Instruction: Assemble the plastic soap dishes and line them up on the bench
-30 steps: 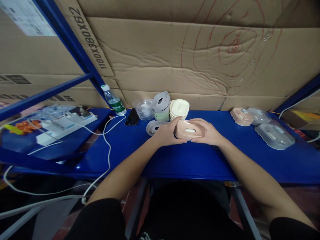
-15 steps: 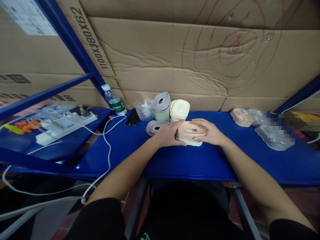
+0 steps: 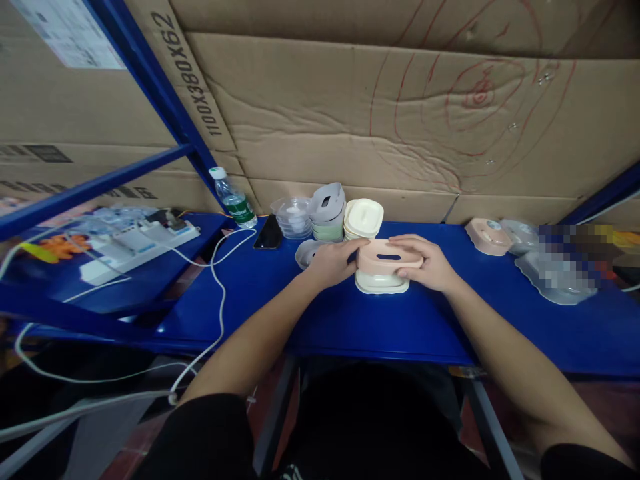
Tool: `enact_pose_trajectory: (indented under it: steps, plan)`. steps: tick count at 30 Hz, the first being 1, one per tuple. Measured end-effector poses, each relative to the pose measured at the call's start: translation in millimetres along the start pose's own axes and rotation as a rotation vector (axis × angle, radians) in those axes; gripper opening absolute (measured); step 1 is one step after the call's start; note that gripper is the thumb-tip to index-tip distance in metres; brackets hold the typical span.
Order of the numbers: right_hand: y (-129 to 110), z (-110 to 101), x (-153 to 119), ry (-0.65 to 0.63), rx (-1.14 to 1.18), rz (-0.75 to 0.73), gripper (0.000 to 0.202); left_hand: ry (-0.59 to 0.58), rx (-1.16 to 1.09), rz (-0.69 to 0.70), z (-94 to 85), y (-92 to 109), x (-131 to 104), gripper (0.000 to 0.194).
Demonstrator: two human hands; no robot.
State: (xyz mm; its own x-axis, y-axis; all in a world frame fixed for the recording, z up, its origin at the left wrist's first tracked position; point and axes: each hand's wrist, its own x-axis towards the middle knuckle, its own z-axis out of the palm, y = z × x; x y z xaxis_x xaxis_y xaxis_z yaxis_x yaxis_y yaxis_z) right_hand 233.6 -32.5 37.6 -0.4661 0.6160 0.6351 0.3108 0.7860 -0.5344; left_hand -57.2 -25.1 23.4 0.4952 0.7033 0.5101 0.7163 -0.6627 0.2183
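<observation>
Between my hands is a pink plastic cover (image 3: 379, 267) with an oval slot in its top, tilted so the slot faces me. My left hand (image 3: 334, 265) grips its left edge, fingertips on the top rim. On the right side, my right hand (image 3: 430, 262) pinches the cover, thumb on the near face and fingers over the far edge. Just below the cover, a cream rounded-square plastic piece (image 3: 383, 287) lies on the blue table; whether the two touch is unclear. A grey slotted cover (image 3: 306, 252) is partly hidden behind my left hand.
Behind my hands stand stacks of cream pieces (image 3: 365, 217), grey and green covers (image 3: 327, 203) and clear bowls (image 3: 293, 217). A phone (image 3: 269, 232) and water bottle (image 3: 237, 205) are to the left, beside a white cable (image 3: 220, 293). A pink box (image 3: 487, 237) and clear plastic containers (image 3: 553, 277) lie right.
The pink cover has risen and tilted, showing more of the cream piece beneath. My left hand has shifted up with it. The camera view has turned slightly left.
</observation>
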Motion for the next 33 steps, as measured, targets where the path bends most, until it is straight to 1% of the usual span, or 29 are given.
enact_pose_trajectory:
  steps: [4,8,9,11,14,19,22,24,26,28,30,33]
  plan:
    - [1.4,0.0,-1.4,0.025,0.03,0.026,0.058,0.005,-0.047,0.024,-3.9,-1.8,-0.8,0.056]
    - [1.2,-3.0,-1.3,0.072,0.047,0.067,0.053,0.009,-0.125,0.041,-9.6,0.9,-1.7,0.069]
    - [1.0,-3.3,-1.1,0.081,0.055,0.078,0.053,0.023,-0.139,0.046,-10.2,1.2,-1.8,0.067]
    - [0.4,-2.9,-0.8,0.084,0.082,0.107,0.053,0.058,-0.158,0.076,-10.1,0.9,-1.9,0.059]
    - [0.8,-1.2,-1.3,0.076,0.139,0.151,0.053,0.083,-0.182,0.16,-8.9,-2.0,-1.8,0.048]
    - [6.4,-1.5,-3.8,0.073,0.244,0.215,0.054,0.079,-0.235,0.258,-9.4,-7.0,-1.0,0.051]
    - [8.6,-1.3,-4.6,0.078,0.287,0.215,0.058,0.112,-0.211,0.303,-9.1,-7.1,-0.3,0.051]
    - [8.9,0.3,-4.2,0.083,0.315,0.221,0.069,0.184,-0.162,0.333,-6.9,-7.7,0.2,0.049]
    - [10.0,2.6,-3.2,0.108,0.35,0.235,0.084,0.298,-0.118,0.352,-3.9,-11.3,1.0,0.046]
    - [13.6,4.4,-1.9,0.144,0.37,0.262,0.095,0.413,-0.096,0.341,-2.5,-19.9,2.0,0.046]
    - [19.7,5.0,-1.1,0.162,0.357,0.304,0.098,0.516,-0.089,0.295,-6.2,-34.4,2.8,0.049]
    - [28.9,5.4,-1.5,0.171,0.311,0.351,0.094,0.693,-0.065,0.158,-23.6,-64.8,1.4,0.052]
